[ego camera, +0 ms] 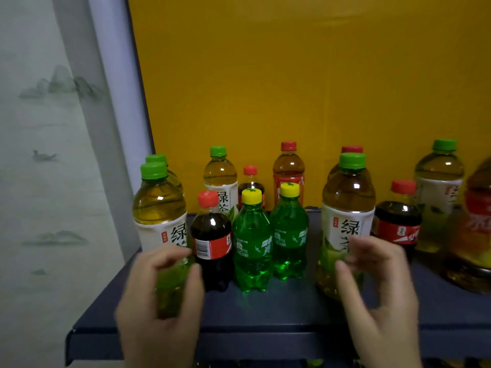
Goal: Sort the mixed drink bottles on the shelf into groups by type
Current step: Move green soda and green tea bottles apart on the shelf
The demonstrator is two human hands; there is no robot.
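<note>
In the head view, a dark blue shelf runs across the lower part of the frame, backed by a yellow panel. The drink bottles stand upright on it, with the types mixed together.

At the left is a front-left green tea bottle with a green cap, and a second green cap shows right behind it. Just to its right stands a front cola bottle with a red cap. Next come two yellow-capped bottles side by side, the nearer green soda bottle and the farther green soda bottle.

Behind these are a rear green tea bottle, a small rear cola bottle and a red-label tea bottle. Right of centre, a big green tea bottle hides most of a red-capped bottle.

Farther right stand a right cola bottle and a far-right green tea bottle. A blurred red-label bottle is cut off by the frame's right edge.

The left hand, at lower left, is in front of the base of the front-left green tea bottle. Its fingers and thumb are curved with a gap between them. The right hand, at lower right, is curved the same way before the big green tea bottle. Both hands are blurred, so it cannot be told whether either one grips its bottle.
</note>
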